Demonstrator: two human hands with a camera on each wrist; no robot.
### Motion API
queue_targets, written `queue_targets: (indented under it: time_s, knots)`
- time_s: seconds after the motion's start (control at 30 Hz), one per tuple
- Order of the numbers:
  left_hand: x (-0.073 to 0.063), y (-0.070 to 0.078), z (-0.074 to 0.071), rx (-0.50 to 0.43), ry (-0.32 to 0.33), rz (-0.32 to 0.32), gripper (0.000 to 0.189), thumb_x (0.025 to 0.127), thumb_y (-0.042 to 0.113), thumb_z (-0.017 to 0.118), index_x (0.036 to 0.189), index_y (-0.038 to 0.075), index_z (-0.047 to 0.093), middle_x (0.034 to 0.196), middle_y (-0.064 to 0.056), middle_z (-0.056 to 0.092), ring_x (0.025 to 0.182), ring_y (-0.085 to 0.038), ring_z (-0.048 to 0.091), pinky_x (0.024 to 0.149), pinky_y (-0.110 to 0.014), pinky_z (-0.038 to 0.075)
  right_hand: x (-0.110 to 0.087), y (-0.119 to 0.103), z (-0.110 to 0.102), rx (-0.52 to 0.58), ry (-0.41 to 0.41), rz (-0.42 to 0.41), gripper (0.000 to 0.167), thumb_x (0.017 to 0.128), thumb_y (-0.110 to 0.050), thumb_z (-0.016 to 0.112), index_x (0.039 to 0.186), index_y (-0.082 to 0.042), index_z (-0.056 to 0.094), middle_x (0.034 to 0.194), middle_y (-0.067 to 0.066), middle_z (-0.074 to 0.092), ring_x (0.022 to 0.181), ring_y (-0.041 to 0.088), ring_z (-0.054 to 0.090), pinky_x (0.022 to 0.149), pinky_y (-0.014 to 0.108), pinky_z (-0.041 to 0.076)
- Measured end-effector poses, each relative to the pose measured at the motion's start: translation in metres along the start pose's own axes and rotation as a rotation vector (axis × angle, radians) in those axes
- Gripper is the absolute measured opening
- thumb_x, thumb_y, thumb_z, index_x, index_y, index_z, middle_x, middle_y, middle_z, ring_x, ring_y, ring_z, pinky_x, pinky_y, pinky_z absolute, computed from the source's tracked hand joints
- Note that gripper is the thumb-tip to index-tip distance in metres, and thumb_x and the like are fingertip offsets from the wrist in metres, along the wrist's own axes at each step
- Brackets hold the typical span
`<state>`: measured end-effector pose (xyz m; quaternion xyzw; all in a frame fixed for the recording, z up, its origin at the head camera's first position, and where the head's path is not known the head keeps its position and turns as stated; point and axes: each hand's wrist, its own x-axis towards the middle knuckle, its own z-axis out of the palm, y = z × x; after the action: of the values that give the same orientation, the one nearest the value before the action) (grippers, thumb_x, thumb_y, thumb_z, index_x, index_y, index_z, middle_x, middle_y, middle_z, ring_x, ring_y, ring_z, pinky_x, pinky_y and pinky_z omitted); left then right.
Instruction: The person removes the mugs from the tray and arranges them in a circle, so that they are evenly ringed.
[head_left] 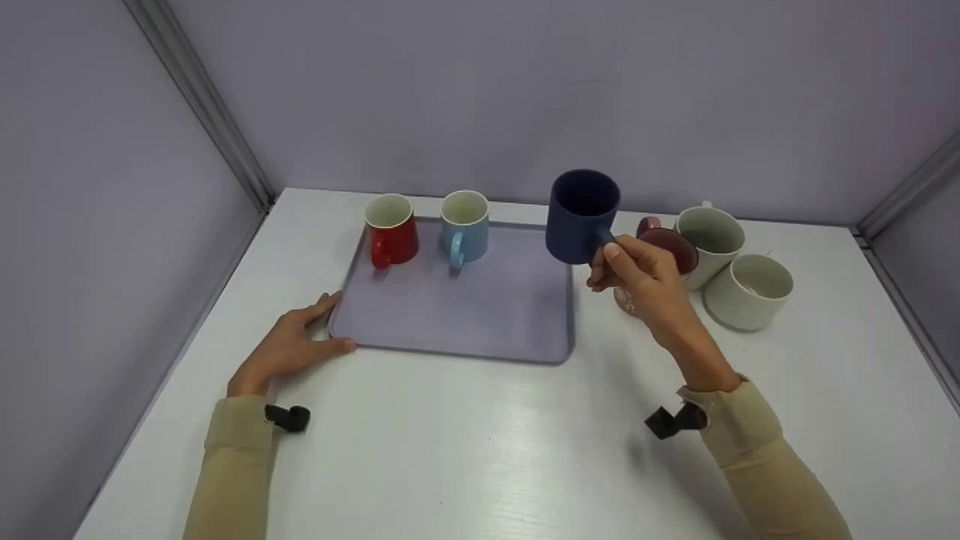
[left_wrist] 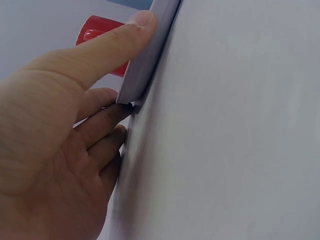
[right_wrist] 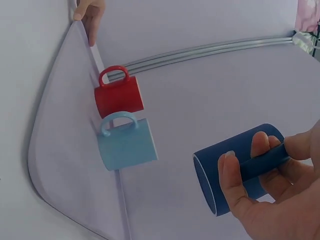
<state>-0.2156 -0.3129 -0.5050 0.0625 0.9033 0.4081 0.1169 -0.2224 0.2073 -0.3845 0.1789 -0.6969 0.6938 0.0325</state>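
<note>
Navy mug [head_left: 574, 234] raised and base down, I pinch its handle between the thumb and fingers of my right hand [head_left: 651, 289]. It is near the far right corner of the tray [head_left: 465, 315]; whether it hangs over the tray or just outside its right edge, I cannot quite tell. My left hand [head_left: 289, 349] is spread at the tray's near left corner, thumb against the near edge and fingers along the left side; I take that as steadying it.

On the tray, by its far left corner, stands the red mug [head_left: 399, 241]; just right of that, along the tray's far edge, stands the light blue mug [head_left: 470, 238]. Both are upright, handles towards me. Right of the tray, on the worktop [head_left: 420, 442], are a pink cup [head_left: 679, 251], partly hidden by my right hand, a white mug [head_left: 711, 241] and a second white mug [head_left: 742, 300] nearer to me.

I judge the step in hand to be bringing the navy mug to the tray as third in the row. The next move seems to call for clearing the tray's right edge, lining up beside the light blue mug, lowering gently, then letting go.
</note>
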Motion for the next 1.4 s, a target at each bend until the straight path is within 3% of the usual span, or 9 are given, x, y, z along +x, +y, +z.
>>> queue_targets:
  time_s: [0.23, 0.47, 0.67, 0.9, 1.2, 1.4]
  knots:
    - [-0.001, 0.0, 0.0, -0.009, -0.001, -0.002, 0.106, 0.088, 0.054, 0.085, 0.169, 0.011, 0.031, 0.177, -0.015, 0.022, 0.166, -0.037, 0.014, 0.134, -0.059, 0.016, -0.021, -0.023, -0.029, 0.013, 0.037, -0.002, 0.028, 0.112, -0.009, 0.053, 0.099, 0.013, 0.064, 0.086, 0.004, 0.069, 0.082, 0.015, 0.071, 0.081, 0.024, 0.064]
    - [-0.001, 0.004, -0.001, -0.008, -0.007, -0.014, 0.104, 0.088, 0.053, 0.085, 0.169, 0.015, 0.032, 0.177, -0.013, 0.022, 0.166, -0.037, 0.013, 0.134, -0.06, 0.015, -0.047, -0.038, -0.07, 0.085, 0.005, -0.091, 0.024, 0.112, -0.002, 0.048, 0.101, 0.013, 0.063, 0.091, 0.007, 0.067, 0.082, 0.018, 0.07, 0.082, 0.027, 0.064]
    - [-0.001, 0.007, -0.004, 0.001, -0.007, -0.014, 0.103, 0.089, 0.054, 0.085, 0.169, 0.016, 0.032, 0.177, -0.014, 0.022, 0.166, -0.038, 0.013, 0.134, -0.06, 0.015, -0.066, -0.042, -0.098, 0.143, 0.093, -0.039, 0.029, 0.112, -0.002, 0.046, 0.092, 0.006, 0.066, 0.081, 0.009, 0.068, 0.074, 0.02, 0.07, 0.079, 0.028, 0.066]
    - [-0.002, 0.005, 0.0, -0.031, -0.01, -0.028, 0.104, 0.088, 0.052, 0.086, 0.169, 0.016, 0.032, 0.177, -0.012, 0.022, 0.167, -0.036, 0.013, 0.135, -0.059, 0.015, -0.092, -0.038, -0.13, 0.414, -0.07, -0.064, 0.046, 0.11, 0.008, 0.02, 0.098, 0.014, 0.064, 0.085, 0.015, 0.07, 0.083, 0.027, 0.073, 0.085, 0.037, 0.067]
    - [-0.003, 0.003, 0.005, -0.012, 0.004, -0.045, 0.102, 0.087, 0.054, 0.086, 0.169, 0.021, 0.033, 0.177, -0.01, 0.023, 0.167, -0.034, 0.014, 0.135, -0.058, 0.015, -0.117, -0.026, -0.159, 0.362, 0.048, 0.01, 0.049, 0.109, 0.007, 0.021, 0.089, 0.012, 0.065, 0.077, 0.017, 0.068, 0.077, 0.032, 0.072, 0.08, 0.038, 0.066]
    - [-0.003, 0.005, 0.004, -0.024, 0.003, -0.046, 0.104, 0.086, 0.056, 0.086, 0.169, 0.022, 0.034, 0.177, -0.01, 0.023, 0.167, -0.035, 0.013, 0.134, -0.06, 0.015, -0.131, -0.017, -0.172, 0.266, 0.164, 0.104, 0.047, 0.111, 0.004, 0.03, 0.082, 0.008, 0.067, 0.072, 0.014, 0.068, 0.071, 0.028, 0.071, 0.076, 0.037, 0.066]
